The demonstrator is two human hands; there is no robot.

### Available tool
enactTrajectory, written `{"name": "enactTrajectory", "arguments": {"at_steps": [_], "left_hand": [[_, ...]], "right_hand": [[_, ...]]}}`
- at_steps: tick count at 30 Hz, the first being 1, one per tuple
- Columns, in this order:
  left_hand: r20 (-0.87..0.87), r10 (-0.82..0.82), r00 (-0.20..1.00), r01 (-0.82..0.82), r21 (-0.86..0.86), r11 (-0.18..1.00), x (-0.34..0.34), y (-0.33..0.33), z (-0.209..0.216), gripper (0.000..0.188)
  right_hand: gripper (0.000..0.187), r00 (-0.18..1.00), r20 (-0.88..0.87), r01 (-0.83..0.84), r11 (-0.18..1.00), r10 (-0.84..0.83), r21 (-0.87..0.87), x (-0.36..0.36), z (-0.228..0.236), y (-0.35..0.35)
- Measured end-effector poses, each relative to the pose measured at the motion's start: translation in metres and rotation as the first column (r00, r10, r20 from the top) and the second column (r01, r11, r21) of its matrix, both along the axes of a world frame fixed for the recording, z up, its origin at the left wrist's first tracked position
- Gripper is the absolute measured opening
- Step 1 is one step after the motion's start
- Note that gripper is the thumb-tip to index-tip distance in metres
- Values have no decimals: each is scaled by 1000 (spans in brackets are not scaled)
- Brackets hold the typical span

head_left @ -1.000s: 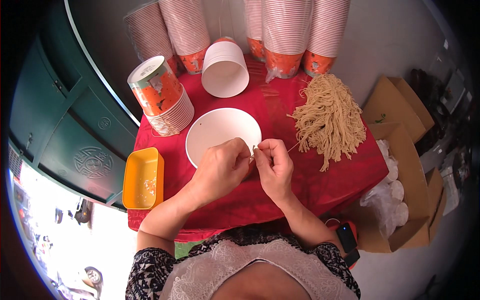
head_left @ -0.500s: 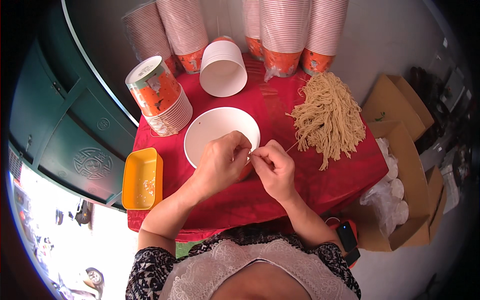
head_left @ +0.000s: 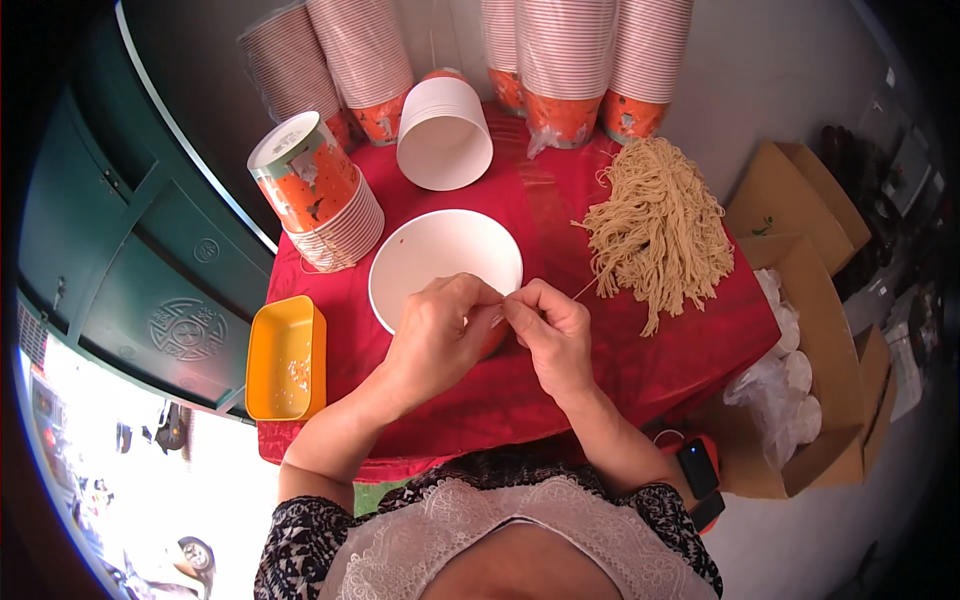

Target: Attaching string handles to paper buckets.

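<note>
A white-lined paper bucket [head_left: 440,245] with an orange outside stands on the red-covered table [head_left: 560,410] in front of me. Over its near right rim, my left hand [head_left: 437,330] is closed in a pinch; what lies between its fingertips is too small to make out. My right hand [head_left: 553,335] pinches a thin tan string [head_left: 584,289], its fingertips meeting those of the left. That string runs off to the right toward a loose bundle of tan strings [head_left: 658,235]. My hands hide the bucket's near rim.
At the left edge sits a yellow tray [head_left: 264,370] with small pale bits inside. Behind it stands an upturned stack of orange buckets [head_left: 318,195]. Another bucket [head_left: 445,150] lies on its side, with tall wrapped stacks [head_left: 568,60] behind. Cardboard boxes [head_left: 830,380] are at the right.
My left fingers have drawn in so that both hands' fingertips now meet above the bucket's near rim. The view has shifted slightly; the bucket and bundle stay in place.
</note>
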State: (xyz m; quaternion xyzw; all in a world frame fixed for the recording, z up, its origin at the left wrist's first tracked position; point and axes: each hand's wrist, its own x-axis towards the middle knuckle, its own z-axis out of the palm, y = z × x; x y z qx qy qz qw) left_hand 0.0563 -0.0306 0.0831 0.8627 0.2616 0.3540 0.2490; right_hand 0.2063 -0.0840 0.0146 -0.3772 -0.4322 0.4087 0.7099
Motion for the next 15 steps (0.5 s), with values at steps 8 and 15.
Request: {"name": "enactTrajectory", "arguments": {"at_steps": [8,15], "left_hand": [[-39,32,999,-32,8,999,-5,2,-3,6],[-4,30,1000,-30,-1,1000,-3,1,-1,7]], "right_hand": [[11,887,287,325,930,-363,171,12,-6,0],[11,796,386,392,883,-466,257,17,-10,0]]}}
